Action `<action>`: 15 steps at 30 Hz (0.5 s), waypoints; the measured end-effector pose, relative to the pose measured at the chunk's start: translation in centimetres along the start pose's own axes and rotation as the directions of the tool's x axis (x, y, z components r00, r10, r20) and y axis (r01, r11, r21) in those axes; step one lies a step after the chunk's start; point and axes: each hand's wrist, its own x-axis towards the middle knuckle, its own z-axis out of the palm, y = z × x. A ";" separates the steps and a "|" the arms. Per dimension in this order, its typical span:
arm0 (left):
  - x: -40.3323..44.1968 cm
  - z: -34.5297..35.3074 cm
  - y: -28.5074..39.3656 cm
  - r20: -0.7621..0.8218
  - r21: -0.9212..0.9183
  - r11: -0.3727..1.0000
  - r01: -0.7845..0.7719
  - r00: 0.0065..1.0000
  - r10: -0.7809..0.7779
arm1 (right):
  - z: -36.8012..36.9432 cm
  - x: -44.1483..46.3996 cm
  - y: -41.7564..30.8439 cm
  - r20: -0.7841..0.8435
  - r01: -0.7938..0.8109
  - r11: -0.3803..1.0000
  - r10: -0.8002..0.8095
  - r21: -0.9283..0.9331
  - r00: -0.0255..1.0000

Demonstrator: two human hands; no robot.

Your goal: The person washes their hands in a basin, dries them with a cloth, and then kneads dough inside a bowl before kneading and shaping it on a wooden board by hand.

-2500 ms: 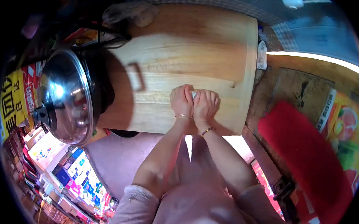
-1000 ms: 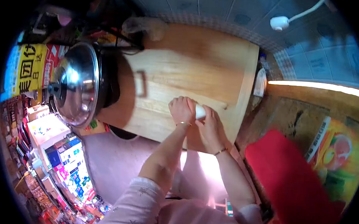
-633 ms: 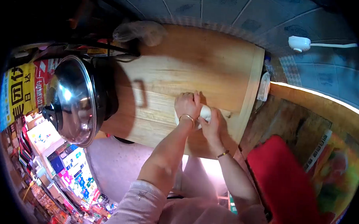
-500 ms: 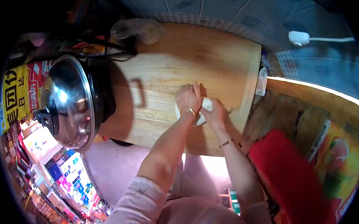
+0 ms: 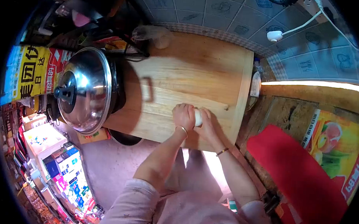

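A small lump of white dough (image 5: 197,117) shows between my two hands near the front edge of the wooden board (image 5: 188,76). My left hand (image 5: 183,117), below a gold bangle, bears on the dough's left side with its fingers curled together. From the right, my right hand (image 5: 207,125) closes around the other side, a dark beaded bracelet at its wrist. The palms hide most of the dough's underside. A tiny dark bit (image 5: 226,108) lies on the board to the right.
A large electric pan (image 5: 85,89) with a domed metal lid stands on the left. A plastic bag (image 5: 152,35) rests at the back left. A red cloth-like thing (image 5: 292,171) and a yellow printed box (image 5: 334,145) are on the right; a white plug (image 5: 274,36) hangs by the tiles.
Both hands have drawn nearer the board's front edge with the dough. It was spread wider under my left hand and now shows as a compact lump. The camera view has shifted.
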 end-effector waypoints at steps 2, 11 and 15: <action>-0.1 0.7 0.9 -0.050 0.062 0.998 -0.005 0.999 0.008 | 0.3 0.3 1.3 0.058 -0.006 1.000 0.005 0.020 0.998; 6.8 3.4 1.8 -0.019 0.188 0.981 0.044 0.999 -0.041 | 0.6 6.3 1.8 -0.110 -0.119 0.977 0.100 -0.179 0.989; 9.0 4.2 1.4 0.044 0.202 0.973 0.110 0.992 -0.121 | -0.2 9.2 1.2 -0.031 -0.216 0.929 0.217 -0.300 0.976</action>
